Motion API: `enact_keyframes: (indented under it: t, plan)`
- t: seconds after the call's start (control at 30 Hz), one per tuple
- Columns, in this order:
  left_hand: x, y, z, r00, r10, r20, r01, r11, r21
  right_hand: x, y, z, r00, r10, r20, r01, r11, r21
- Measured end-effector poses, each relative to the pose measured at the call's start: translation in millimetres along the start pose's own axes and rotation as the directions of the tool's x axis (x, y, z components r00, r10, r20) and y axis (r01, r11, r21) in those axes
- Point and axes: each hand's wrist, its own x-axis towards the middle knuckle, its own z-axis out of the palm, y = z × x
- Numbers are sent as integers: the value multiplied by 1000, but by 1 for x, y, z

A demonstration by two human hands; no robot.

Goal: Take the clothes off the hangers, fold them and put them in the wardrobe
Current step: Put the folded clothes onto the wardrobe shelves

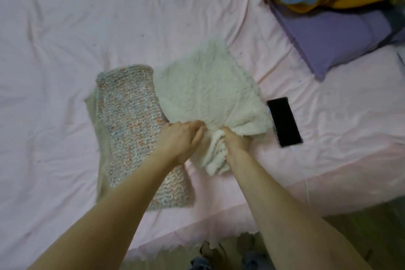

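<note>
Pink sheet covers the bed in front of me; I can read no writing or labels anywhere. On it lies my fleece, cream, fluffy, partly folded, its near edge bunched into layers. My left hand has fingers curled into that bunch, and my right hand grips it too. A speckled knit lies folded just left, touching the fleece. A black phone rests just right. A purple pillow sits far right.
</note>
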Motion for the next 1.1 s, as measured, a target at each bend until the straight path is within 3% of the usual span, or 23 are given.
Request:
enact_keyframes:
  t: [0.1, 0.2, 0.33, 0.43, 0.5, 0.6, 0.73, 0.87, 1.1]
  plan:
    - [13, 26, -14, 976, -55, -211, 55, 998, -7, 0, -11, -58, 999, -54, 2, 53, 969, -242]
    - [36, 51, -16, 961, -119, -248, 96, 990, -103, 17, -25, -109, 991, -126, -46, 91, 884, -458]
    - [81, 84, -8, 956, -273, -111, 233, 930, -285, 65, -30, -134, 963, -208, -172, 88, 846, -526]
    - [106, 73, -3, 870, -489, 62, 456, 749, -480, 49, -44, -118, 941, -215, -263, 32, 827, -561]
    - [119, 53, 8, 827, -534, 176, 545, 686, -482, 54, -45, -105, 900, -292, -324, 21, 771, -636]
    - [127, 36, 34, 789, -564, 243, 612, 688, -390, 68, -38, -86, 857, -402, -321, 12, 639, -769]
    - [145, 30, 65, 779, -584, 229, 627, 706, -330, 90, -36, -75, 857, -439, -270, -18, 499, -867]
    - [165, 21, 75, 775, -565, 282, 627, 636, -450, 105, -34, -65, 845, -473, -248, -43, 403, -914]
    - [161, 21, 65, 802, -532, 273, 587, 616, -526, 111, -37, -67, 845, -475, -248, -28, 423, -906]
